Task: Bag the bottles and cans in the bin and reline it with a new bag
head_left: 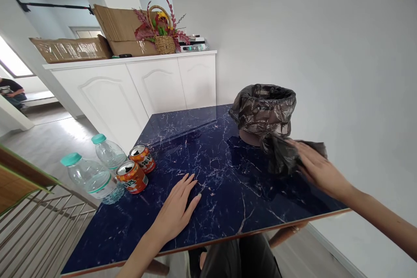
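- Far left, a seated person (12, 91), partly out of view.
- Two clear plastic water bottles (94, 180) with teal caps, standing at the table's left edge, one behind the other.
- Two orange drink cans (132, 177), openings dark on top, just right of the bottles.
- Behind, a white cabinet (156, 80) bearing cardboard boxes (70, 48) and a wicker flower basket (164, 44).
- Left hand (177, 208) palm down on the dark blue marble-patterned table (211, 182), fingers extended, thumb apart, holding nothing.
- A round bin (249, 137) near the table's back right edge, lined with black plastic folded over its rim.
- Crumpled black plastic (279, 154) in front of the bin, at the right hand.
- Right hand (312, 163) against this plastic, fingers nearly straight and together; blur hides whether they grip it.
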A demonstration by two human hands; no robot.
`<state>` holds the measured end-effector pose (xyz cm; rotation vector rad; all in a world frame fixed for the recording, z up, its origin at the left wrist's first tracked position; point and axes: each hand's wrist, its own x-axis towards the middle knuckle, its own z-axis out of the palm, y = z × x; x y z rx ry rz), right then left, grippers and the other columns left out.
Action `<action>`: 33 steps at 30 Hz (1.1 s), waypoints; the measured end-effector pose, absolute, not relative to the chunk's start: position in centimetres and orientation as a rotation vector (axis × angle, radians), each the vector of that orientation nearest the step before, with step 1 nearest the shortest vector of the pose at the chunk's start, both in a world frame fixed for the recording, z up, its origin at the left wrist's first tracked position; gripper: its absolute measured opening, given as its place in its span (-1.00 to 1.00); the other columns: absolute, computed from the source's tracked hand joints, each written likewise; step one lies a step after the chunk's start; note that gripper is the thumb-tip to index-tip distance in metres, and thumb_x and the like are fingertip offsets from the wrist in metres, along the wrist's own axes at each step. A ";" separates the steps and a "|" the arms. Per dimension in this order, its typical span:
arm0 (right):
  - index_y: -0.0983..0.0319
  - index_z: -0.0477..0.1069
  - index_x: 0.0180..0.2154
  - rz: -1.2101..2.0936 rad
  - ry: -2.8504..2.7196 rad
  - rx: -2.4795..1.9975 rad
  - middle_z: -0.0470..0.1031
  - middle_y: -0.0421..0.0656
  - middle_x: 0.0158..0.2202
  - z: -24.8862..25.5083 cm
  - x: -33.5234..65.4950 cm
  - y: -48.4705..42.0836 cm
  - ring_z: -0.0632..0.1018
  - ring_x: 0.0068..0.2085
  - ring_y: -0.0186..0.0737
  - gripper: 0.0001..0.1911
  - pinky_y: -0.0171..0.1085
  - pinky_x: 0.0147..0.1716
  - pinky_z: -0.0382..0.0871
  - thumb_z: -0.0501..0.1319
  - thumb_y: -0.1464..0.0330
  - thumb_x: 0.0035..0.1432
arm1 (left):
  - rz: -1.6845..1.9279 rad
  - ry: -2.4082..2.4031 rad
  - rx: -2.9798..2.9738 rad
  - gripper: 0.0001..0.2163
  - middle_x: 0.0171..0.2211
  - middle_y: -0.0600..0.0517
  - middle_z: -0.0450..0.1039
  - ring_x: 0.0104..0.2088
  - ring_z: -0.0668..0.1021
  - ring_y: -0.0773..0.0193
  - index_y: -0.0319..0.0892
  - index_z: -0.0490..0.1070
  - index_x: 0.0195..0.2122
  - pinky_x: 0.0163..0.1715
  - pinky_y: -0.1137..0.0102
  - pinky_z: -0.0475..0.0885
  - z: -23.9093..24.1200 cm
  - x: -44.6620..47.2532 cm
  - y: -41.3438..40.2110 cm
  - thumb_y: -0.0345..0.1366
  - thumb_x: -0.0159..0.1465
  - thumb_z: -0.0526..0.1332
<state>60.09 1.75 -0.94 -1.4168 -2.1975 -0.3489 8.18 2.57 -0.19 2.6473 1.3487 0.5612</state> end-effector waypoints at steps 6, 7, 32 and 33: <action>0.09 0.10 0.53 -0.161 -2.278 -1.469 0.09 -0.14 0.56 -2.5 59.9 0.3 0.21 0.52 0.10 -0.35 0.18 0.52 0.09 0.04 0.11 0.52 | 0.563 1.347 2.652 -0.55 0.49 -0.04 0.24 0.51 0.24 -0.02 0.01 0.28 0.42 0.45 -0.05 0.29 -0.3 8.2 2.7 -0.03 0.56 0.09; 0.07 0.14 0.51 -0.167 -2.183 -1.493 0.16 -0.16 0.54 -2.3 59.4 0.1 0.25 0.51 0.07 -0.39 0.16 0.52 0.12 0.00 0.15 0.54 | 0.566 1.345 2.652 -0.55 0.50 -0.04 0.23 0.51 0.24 -0.02 0.02 0.28 0.42 0.45 -0.05 0.29 -0.3 8.2 2.7 -0.03 0.56 0.09; 0.02 0.13 0.51 -0.313 -1.825 -1.958 -0.03 0.01 0.59 -5.6 49.9 -0.2 0.04 0.53 0.55 -0.14 0.60 0.33 0.07 0.06 -0.23 0.38 | 0.585 1.339 2.670 -0.55 0.48 -0.02 0.26 0.51 0.25 -0.02 0.02 0.29 0.42 0.45 -0.06 0.30 -0.5 8.2 2.8 -0.04 0.56 0.11; 0.04 0.16 0.51 -0.271 -1.836 -2.001 -0.02 0.05 0.59 -6.2 50.3 0.4 0.06 0.52 0.58 -0.12 0.61 0.31 0.10 0.04 -0.26 0.37 | 0.583 1.339 2.669 -0.55 0.48 -0.02 0.26 0.51 0.25 -0.02 0.02 0.29 0.42 0.45 -0.06 0.30 -0.5 8.2 2.8 -0.05 0.56 0.10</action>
